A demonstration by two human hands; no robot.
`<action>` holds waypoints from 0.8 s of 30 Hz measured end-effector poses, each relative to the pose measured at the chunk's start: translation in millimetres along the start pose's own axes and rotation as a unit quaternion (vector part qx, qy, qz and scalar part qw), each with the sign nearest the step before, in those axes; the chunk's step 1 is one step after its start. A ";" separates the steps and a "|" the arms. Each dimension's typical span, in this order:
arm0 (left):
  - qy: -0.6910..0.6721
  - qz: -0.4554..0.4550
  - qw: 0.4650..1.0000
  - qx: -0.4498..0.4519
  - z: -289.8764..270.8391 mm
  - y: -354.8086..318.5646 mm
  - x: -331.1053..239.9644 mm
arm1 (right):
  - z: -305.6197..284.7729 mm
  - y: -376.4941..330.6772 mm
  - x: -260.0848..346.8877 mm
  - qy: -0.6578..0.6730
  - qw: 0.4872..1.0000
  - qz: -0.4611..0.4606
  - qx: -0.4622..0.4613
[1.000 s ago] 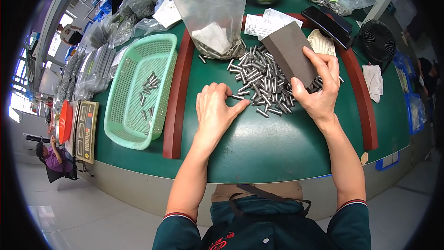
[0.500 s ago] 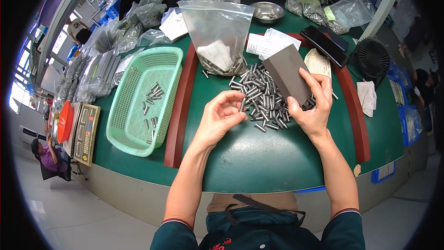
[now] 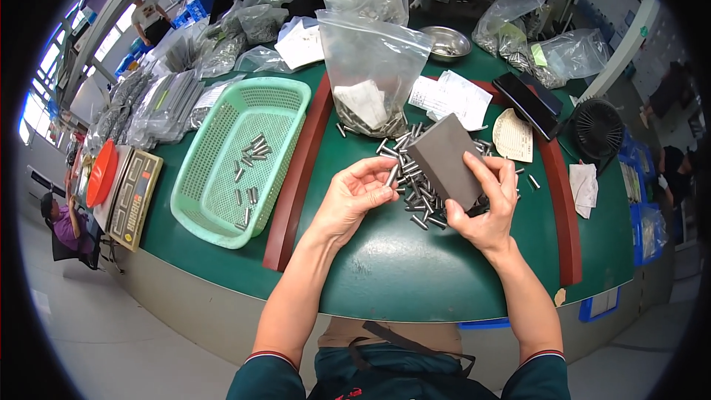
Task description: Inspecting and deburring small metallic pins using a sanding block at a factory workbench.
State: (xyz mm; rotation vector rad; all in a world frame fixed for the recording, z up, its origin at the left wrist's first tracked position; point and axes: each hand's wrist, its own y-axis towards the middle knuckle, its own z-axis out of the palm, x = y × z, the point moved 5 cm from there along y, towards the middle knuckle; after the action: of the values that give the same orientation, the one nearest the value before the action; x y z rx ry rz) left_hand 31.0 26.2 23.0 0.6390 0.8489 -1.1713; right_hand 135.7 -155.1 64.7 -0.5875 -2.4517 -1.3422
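Observation:
My left hand (image 3: 354, 196) pinches one metal pin (image 3: 392, 176) upright between thumb and fingers, at the near left of a loose pile of pins (image 3: 419, 191) on the green table. A dark grey rectangular block (image 3: 446, 159) is gripped in my right hand (image 3: 489, 207), tilted over the pile, thumb on its near end and fingers along its right side. It hides part of the pile. Behind the pile stands an open clear plastic bag (image 3: 374, 59) with more pins and a white paper in its bottom.
Left of the dark red rail (image 3: 299, 185) lies a green mesh basket (image 3: 196, 215) with several pins. Beyond the pile are papers (image 3: 463, 100), phones (image 3: 526, 106) and a metal bowl (image 3: 446, 43). A scale (image 3: 135, 200) and a black fan (image 3: 597, 130) flank the table.
The whole view has shifted a little. The block in my right hand has come nearer and to the left over the pile. My left hand still pinches its pin, now tilted differently.

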 end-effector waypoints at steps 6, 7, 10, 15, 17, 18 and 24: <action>-0.009 -0.008 1.000 0.001 -4.1 0.3 0.3 | 0.2 1.5 15.0 0.002 0.999 -0.039 0.005; -0.010 -0.007 1.000 0.000 -4.9 -0.1 -0.7 | 0.1 1.6 15.8 0.002 0.999 -0.040 0.006; -0.043 -0.016 0.999 0.002 -3.5 -0.4 -2.0 | -1.0 1.6 17.0 -0.002 0.999 -0.050 0.007; -0.033 -0.012 0.999 -0.001 -0.7 -0.4 -2.9 | -2.0 1.0 18.2 0.005 0.998 -0.062 0.007; -0.040 -0.007 0.999 0.011 -3.4 -0.4 -2.7 | -2.3 1.4 19.5 0.003 0.998 -0.063 0.009; -0.047 -0.001 0.999 0.025 -3.6 -0.2 -2.7 | -2.3 1.6 20.0 0.007 0.998 -0.063 0.006; -0.043 -0.006 0.999 0.006 -1.4 -0.9 2.5 | 2.9 -1.0 19.8 0.019 0.998 -0.062 0.025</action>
State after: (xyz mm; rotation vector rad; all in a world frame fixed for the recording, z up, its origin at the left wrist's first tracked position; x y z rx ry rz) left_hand 30.2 25.8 20.1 0.5906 0.7732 -1.2071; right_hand 117.7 -148.9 70.9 -0.4002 -2.5203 -1.3195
